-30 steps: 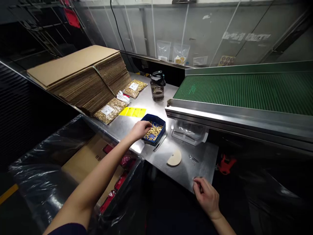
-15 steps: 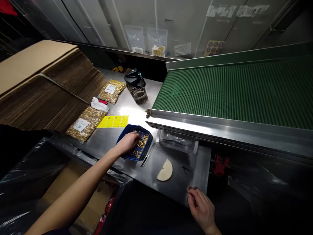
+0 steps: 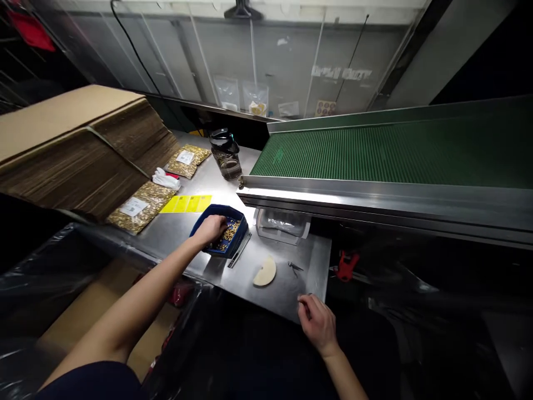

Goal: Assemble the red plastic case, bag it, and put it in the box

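Note:
My left hand [image 3: 209, 229] reaches into a blue plastic bin [image 3: 240, 237] with its fingers bent down among small gold-coloured pieces [image 3: 228, 235]. Its fingertips are partly hidden, so what they pinch cannot be made out. At the front right edge of the metal table, my right hand [image 3: 318, 321] is closed, thumb and fingers drawn together; anything between them is too small to see. Nearest to it lie a small dark metal tool [image 3: 295, 267] and a pale disc with a cut-out side [image 3: 265, 272]. A slim pen-like tool [image 3: 240, 251] lies along the bin's right side.
A green conveyor belt [image 3: 333, 155] with a metal rail rises to the right, above a clear plastic box [image 3: 282, 225]. Bags of gold pieces [image 3: 144, 206], a yellow sheet [image 3: 187, 204], a dark jug [image 3: 225, 154] and stacked cardboard [image 3: 83, 144] stand left. A plastic-lined carton [image 3: 83, 300] is below.
The camera view has tilted up and shifted, so the table appears lower in scale and further left. My left hand stays in the blue bin; my right hand stays at the table edge.

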{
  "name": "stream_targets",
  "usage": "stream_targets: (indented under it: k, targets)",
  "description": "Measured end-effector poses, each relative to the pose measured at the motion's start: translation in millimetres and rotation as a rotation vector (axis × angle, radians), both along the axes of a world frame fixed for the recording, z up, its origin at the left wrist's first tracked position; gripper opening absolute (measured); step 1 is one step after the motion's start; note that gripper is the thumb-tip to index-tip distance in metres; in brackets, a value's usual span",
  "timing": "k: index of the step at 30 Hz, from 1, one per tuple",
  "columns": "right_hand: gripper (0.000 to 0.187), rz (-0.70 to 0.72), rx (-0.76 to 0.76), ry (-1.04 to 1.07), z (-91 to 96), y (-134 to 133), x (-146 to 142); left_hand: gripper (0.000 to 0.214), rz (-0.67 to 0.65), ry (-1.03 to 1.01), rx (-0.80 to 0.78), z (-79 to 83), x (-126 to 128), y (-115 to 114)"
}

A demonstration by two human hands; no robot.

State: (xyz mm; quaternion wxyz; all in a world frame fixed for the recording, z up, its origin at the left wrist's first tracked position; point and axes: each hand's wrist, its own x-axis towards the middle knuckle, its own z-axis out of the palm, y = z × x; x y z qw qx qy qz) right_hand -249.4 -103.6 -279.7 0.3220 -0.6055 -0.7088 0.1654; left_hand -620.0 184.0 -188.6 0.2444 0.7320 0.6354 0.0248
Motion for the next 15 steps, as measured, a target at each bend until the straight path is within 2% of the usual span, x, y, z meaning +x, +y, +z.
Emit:
stream_targets:
  k: [4, 8, 11, 15]
  targets:
    - [0.021, -0.003, 0.006, 0.026, -0.7, 0.6, -2.1, 0.026, 0.184, -0.188, 0.011, 16.0, 3.8, -7.0]
    - [0.02, -0.026, -0.016, 0.082, 5.6, 1.3, -4.7, 0.026, 0.358, -0.488, -0.017, 44.2, 16.7, -25.9]
    - [0.02, -0.048, -0.048, 0.156, 15.3, 4.1, -6.6, 0.027, 0.424, -0.798, -0.11, 65.2, 41.2, -56.4]
    - [0.016, -0.085, -0.121, 0.313, 40.3, 13.1, -8.0, 0.04, 0.397, -1.189, -0.338, 80.4, 96.7, -115.5]
